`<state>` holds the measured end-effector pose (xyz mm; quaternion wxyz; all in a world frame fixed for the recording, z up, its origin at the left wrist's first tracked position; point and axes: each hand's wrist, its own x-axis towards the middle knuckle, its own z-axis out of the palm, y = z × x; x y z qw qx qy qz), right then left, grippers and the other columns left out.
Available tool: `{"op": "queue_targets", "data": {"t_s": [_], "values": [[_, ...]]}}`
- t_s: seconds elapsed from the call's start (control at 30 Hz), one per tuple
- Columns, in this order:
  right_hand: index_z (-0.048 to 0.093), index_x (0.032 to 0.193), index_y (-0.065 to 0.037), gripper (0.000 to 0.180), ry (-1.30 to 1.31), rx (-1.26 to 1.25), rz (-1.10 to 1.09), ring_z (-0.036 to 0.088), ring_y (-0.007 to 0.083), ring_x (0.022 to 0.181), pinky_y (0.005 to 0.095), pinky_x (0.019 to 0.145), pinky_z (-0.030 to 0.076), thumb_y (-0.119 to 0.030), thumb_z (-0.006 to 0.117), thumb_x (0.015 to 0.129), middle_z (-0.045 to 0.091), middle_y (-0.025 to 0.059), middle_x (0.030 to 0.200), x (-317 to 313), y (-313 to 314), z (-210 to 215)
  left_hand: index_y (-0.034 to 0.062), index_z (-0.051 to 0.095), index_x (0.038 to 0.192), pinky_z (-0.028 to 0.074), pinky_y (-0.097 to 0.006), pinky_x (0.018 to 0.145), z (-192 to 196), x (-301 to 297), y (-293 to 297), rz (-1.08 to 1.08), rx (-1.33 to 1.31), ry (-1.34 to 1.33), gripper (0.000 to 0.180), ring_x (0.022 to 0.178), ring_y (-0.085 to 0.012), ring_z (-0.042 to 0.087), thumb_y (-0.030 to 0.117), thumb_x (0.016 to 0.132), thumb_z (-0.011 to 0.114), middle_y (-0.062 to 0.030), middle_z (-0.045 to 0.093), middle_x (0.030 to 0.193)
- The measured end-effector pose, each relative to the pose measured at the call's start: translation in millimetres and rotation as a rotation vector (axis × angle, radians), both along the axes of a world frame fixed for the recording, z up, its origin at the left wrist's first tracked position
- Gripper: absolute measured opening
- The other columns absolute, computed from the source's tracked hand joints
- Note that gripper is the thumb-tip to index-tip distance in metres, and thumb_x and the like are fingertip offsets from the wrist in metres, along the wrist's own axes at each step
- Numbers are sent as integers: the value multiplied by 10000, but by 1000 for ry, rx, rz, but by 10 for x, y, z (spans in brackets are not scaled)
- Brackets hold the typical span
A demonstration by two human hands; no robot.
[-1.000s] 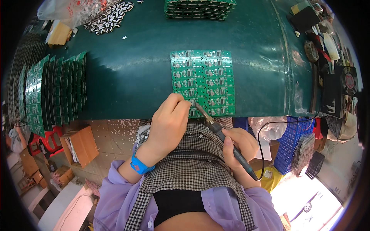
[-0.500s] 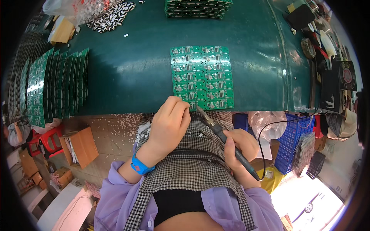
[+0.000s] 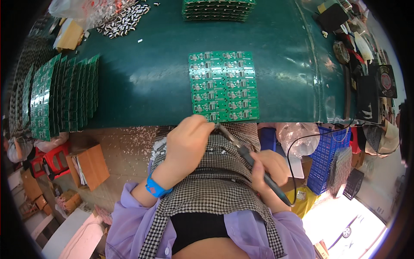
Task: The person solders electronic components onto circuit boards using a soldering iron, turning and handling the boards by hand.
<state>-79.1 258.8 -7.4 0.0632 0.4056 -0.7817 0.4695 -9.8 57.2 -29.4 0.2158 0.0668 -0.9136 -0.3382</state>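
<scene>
A green circuit board panel (image 3: pixel 224 86), divided into many small repeated boards, lies flat at the near edge of the green table. My right hand (image 3: pixel 271 166) grips a soldering iron (image 3: pixel 246 153) by its dark handle, and its metal tip points up and left to the panel's near edge. Just left of that tip is my left hand (image 3: pixel 187 140), fingers pinched together beside the panel's lower left corner. Whatever those fingertips hold is hidden. The iron's black cord (image 3: pixel 295 185) curves up to the right.
Panels stand upright in a row (image 3: pixel 64 93) at the left, and a stack of panels (image 3: pixel 218 9) lies at the back. A pile of small white-and-black parts (image 3: pixel 125 21) sits back left by a plastic bag (image 3: pixel 97 11). Tools and a tape roll (image 3: pixel 341 52) crowd the right edge.
Both hands and the iron's tip have drawn slightly toward me, off the panel's surface to its near edge. The panel appears a little farther left and up.
</scene>
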Motion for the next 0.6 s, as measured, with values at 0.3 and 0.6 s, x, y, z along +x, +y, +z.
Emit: {"op": "queue_targets", "data": {"t_s": [0.3, 0.6], "values": [[557, 1229, -8, 496, -226, -33, -329, 646, 209, 987, 295, 846, 510, 195, 578, 777, 624, 167, 1109, -482, -218, -469, -1, 576, 1141, 391, -299, 521, -23, -27, -251, 259, 320, -333, 290, 519, -144, 448, 103, 876, 631, -52, 481, 607], [530, 1180, 64, 312, -169, -116, -223, 667, 294, 966, 349, 841, 535, 93, 527, 869, 642, 228, 1083, -369, -178, -583, 7, 573, 1179, 315, -209, 488, 36, -38, -222, 271, 399, -291, 359, 528, -48, 366, -30, 828, 639, -23, 503, 829]]}}
